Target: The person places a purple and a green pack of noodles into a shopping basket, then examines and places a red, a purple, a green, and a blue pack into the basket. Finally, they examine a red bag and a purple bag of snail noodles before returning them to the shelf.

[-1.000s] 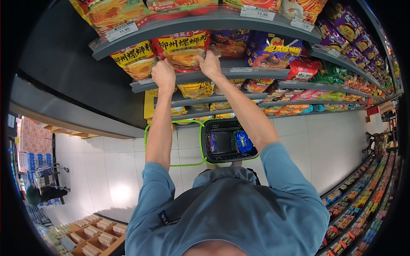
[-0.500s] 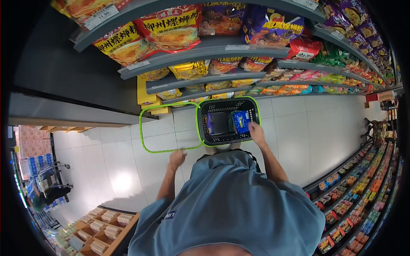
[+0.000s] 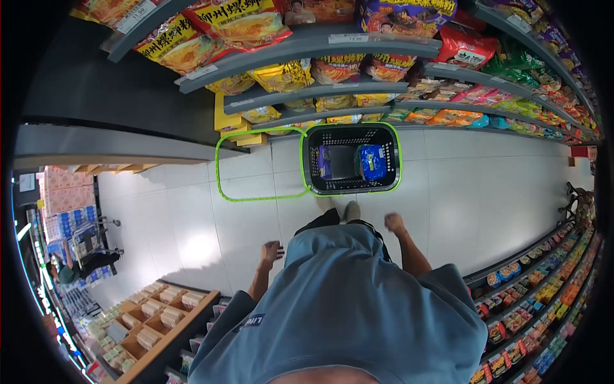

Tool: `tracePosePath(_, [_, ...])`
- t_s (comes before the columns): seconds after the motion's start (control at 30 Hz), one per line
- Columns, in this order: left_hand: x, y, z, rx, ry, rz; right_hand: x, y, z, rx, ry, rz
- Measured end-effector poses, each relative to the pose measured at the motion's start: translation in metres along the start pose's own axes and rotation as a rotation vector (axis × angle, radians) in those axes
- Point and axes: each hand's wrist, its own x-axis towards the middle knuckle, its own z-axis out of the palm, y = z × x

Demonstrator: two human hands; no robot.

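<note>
A black shopping basket (image 3: 343,192) with a bright green rim stands on the floor in front of my feet. Inside it, a blue packet (image 3: 372,162) lies at the right end and a purple packet (image 3: 324,162) at the left end. A green hoop (image 3: 219,166), seemingly the basket's handle, extends left from the rim. My right hand (image 3: 394,223) is nearest the basket's lower right corner, apart from it, its fingers curled in with nothing visible in them. Beside my body on the left, my left hand (image 3: 272,251) hangs with fingers curled, touching nothing.
Shelves of bagged noodles (image 3: 240,19) run along the far side above the basket. Cup noodles fill a low shelf (image 3: 531,281) on the right. A wooden display (image 3: 153,320) stands lower left. Farther left are a person (image 3: 67,272) and a cart (image 3: 89,243) on the tiled floor (image 3: 467,192).
My right hand has left the blue packet's end of the basket and drawn back toward my body. The basket now lies farther from me, with both feet in sight. My left hand moved down slightly.
</note>
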Motion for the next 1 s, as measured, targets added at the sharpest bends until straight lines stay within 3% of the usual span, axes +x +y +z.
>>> tracePosePath(0.03, [-0.007, 0.006, 0.005, 0.0, 0.015, -0.009, 0.016, -0.032, -0.004, -0.138, 0.179, -0.318])
tracePosePath(0.07, [-0.016, 0.016, 0.01, 0.006, 0.011, 0.05, 0.043, -0.052, -0.001, -0.095, 0.138, -0.138])
tracePosePath(0.1, [-0.026, 0.022, 0.015, 0.012, 0.005, 0.112, 0.045, -0.103, -0.022, -0.123, 0.109, -0.182])
tracePosePath(0.17, [-0.04, 0.017, 0.024, 0.033, 0.013, 0.16, 0.072, -0.141, -0.021, 0.068, 0.195, -0.261])
tracePosePath(0.23, [-0.052, 0.004, 0.027, 0.062, 0.015, 0.203, 0.08, -0.186, -0.032, 0.028, 0.033, -0.196])
tracePosePath(0.37, [-0.047, -0.096, 0.019, 0.13, 0.154, 0.054, 0.117, -0.186, 0.019, -0.108, -0.079, -0.297])
tracePosePath(0.4, [-0.067, -0.108, 0.022, 0.159, 0.19, 0.124, 0.122, -0.189, 0.031, -0.173, -0.137, -0.324])
tracePosePath(0.43, [-0.043, -0.178, 0.002, 0.138, 0.11, -0.138, 0.132, -0.182, 0.05, -0.172, -0.215, -0.319])
tracePosePath(0.47, [-0.058, -0.187, -0.005, 0.344, 0.009, 0.032, 0.154, -0.172, 0.079, -0.097, -0.234, -0.261])
tracePosePath(0.5, [-0.055, -0.2, 0.015, 0.274, 0.242, 0.113, 0.171, -0.16, 0.111, -0.265, 0.004, -0.382])
tracePosePath(0.53, [0.017, -0.162, 0.034, 0.237, 0.247, 0.202, 0.181, -0.166, 0.121, -0.375, -0.027, -0.49])
tracePosePath(0.57, [0.08, -0.129, 0.043, 0.225, 0.254, 0.285, 0.19, -0.178, 0.136, -0.337, -0.057, -0.341])
tracePosePath(0.6, [0.124, -0.106, 0.05, 0.217, 0.264, 0.343, 0.228, -0.161, 0.17, -0.406, -0.245, -0.373])
tracePosePath(0.63, [0.156, -0.092, 0.051, 0.215, 0.277, 0.379, 0.219, -0.187, 0.163, -0.368, -0.266, -0.187])
tracePosePath(0.67, [0.181, -0.084, 0.047, 0.22, 0.293, 0.406, 0.223, -0.21, 0.153, -0.44, -0.391, -0.202])
tracePosePath(0.8, [0.23, -0.085, 0.038, 0.241, 0.34, 0.439, 0.296, -0.19, 0.221, -0.713, -0.483, -0.209])
tracePosePath(0.87, [0.241, -0.09, 0.038, 0.249, 0.362, 0.442, 0.313, -0.186, 0.232, -0.759, -0.446, -0.327])
tracePosePath(0.93, [0.24, -0.092, 0.032, 0.267, 0.388, 0.439, 0.326, -0.186, 0.25, -0.656, -0.309, 0.112])
tracePosePath(1.0, [0.243, -0.098, 0.021, 0.296, 0.411, 0.44, 0.316, -0.192, 0.243, -0.618, -0.263, -0.029])
